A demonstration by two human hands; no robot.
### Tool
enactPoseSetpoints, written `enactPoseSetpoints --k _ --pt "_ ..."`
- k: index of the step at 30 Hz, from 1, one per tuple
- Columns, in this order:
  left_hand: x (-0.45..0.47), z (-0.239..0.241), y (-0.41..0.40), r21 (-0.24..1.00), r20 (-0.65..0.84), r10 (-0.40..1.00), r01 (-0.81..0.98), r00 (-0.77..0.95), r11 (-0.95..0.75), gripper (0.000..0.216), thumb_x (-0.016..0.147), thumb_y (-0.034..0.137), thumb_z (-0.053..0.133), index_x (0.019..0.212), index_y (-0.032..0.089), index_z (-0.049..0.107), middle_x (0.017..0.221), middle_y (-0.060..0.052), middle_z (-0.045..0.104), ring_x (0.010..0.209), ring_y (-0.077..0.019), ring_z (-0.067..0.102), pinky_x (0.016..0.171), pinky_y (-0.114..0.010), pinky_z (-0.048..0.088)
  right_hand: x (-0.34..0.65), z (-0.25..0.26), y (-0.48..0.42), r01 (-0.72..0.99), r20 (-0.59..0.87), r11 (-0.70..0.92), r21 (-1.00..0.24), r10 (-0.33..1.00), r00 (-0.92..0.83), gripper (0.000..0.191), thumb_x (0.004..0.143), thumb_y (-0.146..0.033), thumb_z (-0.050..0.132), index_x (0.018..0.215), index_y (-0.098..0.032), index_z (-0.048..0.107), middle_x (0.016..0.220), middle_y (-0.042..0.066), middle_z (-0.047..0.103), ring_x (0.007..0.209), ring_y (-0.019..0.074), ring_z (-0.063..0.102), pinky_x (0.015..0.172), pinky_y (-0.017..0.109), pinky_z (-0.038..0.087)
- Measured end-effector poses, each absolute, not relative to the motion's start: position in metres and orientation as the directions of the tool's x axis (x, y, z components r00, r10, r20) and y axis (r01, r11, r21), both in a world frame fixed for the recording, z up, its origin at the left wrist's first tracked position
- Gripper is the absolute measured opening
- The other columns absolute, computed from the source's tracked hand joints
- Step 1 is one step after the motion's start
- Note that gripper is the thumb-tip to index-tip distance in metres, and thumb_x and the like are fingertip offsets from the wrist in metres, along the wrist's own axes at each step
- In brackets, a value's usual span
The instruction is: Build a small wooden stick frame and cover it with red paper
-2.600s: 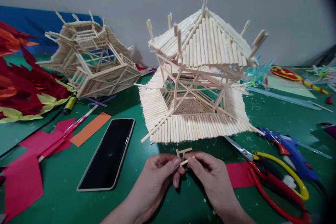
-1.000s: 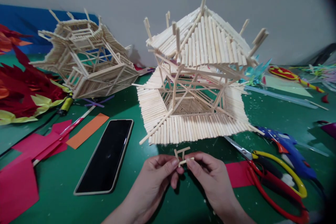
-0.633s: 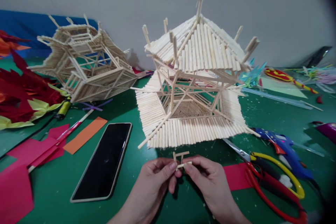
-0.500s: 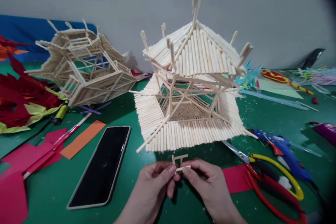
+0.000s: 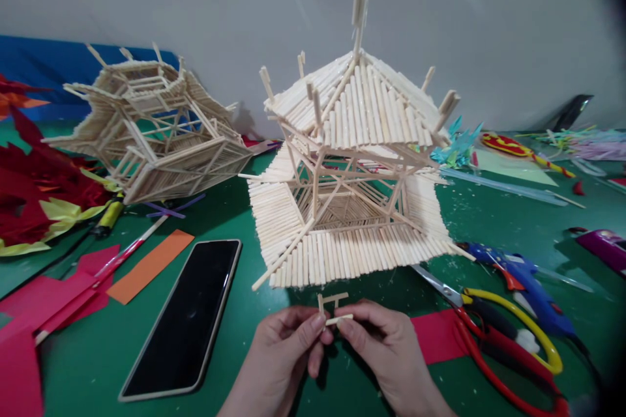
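Note:
Both my hands meet low in the middle of the green table. My left hand (image 5: pixel 283 352) and my right hand (image 5: pixel 379 348) pinch a small piece made of short wooden sticks (image 5: pixel 332 309) between thumbs and forefingers. Just beyond it stands a two-tier pagoda model of wooden sticks (image 5: pixel 352 169), upright, with a spire on top. A second stick model (image 5: pixel 151 130) lies tilted on its side at the back left.
A black phone (image 5: pixel 186 316) lies face up left of my hands. Red and yellow scissors (image 5: pixel 508 339) and a blue glue gun (image 5: pixel 523 277) lie at the right. Pink and orange paper strips (image 5: pixel 147 267) and red and yellow paper shapes (image 5: pixel 39 195) cover the left.
My view has tilted upward, so everything sits lower in the picture. My hands keep the same pinch on the small stick piece and have hardly moved on the table.

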State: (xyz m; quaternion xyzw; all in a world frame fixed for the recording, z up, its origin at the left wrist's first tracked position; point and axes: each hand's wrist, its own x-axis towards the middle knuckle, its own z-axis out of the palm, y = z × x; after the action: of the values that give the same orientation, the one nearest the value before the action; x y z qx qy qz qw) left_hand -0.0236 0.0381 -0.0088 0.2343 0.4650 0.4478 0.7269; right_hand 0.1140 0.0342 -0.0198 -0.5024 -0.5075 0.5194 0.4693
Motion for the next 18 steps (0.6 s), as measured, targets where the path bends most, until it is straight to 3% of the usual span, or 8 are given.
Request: enactPoseSetpoints --k 18 --pt "-0.0239 -0.0096 0.0374 0.765 -0.446 0.877 -0.433 0.177 0.477 0.011 0.068 0.02 0.063 0.063 0.011 0.065 0.053 0.0 0.062 0.035 -0.0012 0.039 0.051 -0.018 0.036 0.1122 -0.017 0.0334 0.046 -0.08 -0.077 -0.996 0.995 -0.061 0.012 0.07 -0.025 0.06 0.074 -0.017 0.068 0.066 0.002 0.064 0.061 0.0126 0.058 0.054 0.018 0.045"
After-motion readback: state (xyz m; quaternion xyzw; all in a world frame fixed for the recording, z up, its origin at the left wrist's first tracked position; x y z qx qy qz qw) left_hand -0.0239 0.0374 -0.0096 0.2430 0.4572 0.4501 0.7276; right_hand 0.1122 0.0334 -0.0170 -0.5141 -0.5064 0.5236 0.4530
